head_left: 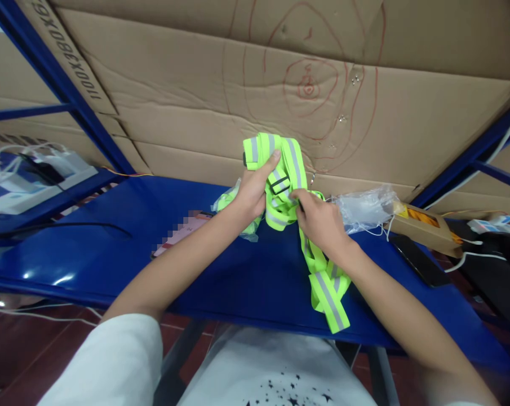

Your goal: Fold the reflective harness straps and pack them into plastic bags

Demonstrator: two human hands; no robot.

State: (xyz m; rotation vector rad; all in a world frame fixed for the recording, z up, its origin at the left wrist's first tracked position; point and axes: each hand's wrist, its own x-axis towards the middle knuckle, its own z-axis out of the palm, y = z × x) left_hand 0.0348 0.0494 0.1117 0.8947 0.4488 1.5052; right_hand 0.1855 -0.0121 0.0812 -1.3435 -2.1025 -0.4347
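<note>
A neon yellow-green strap with a grey reflective stripe (pixel 296 160) is looped and bunched above the table's middle. My left hand (pixel 257 189) is closed on its upper left loops, thumb on top, beside a black buckle (pixel 280 185). At the right side of the bundle, my right hand (pixel 320 220) pinches the strap with curled fingers. From there the rest of the strap hangs down below my right hand, and its loose end (pixel 331 301) lies near the table's front edge. Behind my left wrist, a clear bag with similar green material (pixel 250 230) is partly hidden.
Blue table (pixel 246 287) with a cardboard wall (pixel 174 101) behind it. A pink item (pixel 182 231) lies left of centre. On the right are clear plastic packaging (pixel 364 208), an open cardboard box (pixel 428 228), a black phone (pixel 419 260) and white cables. Power strips (pixel 39 175) stand far left.
</note>
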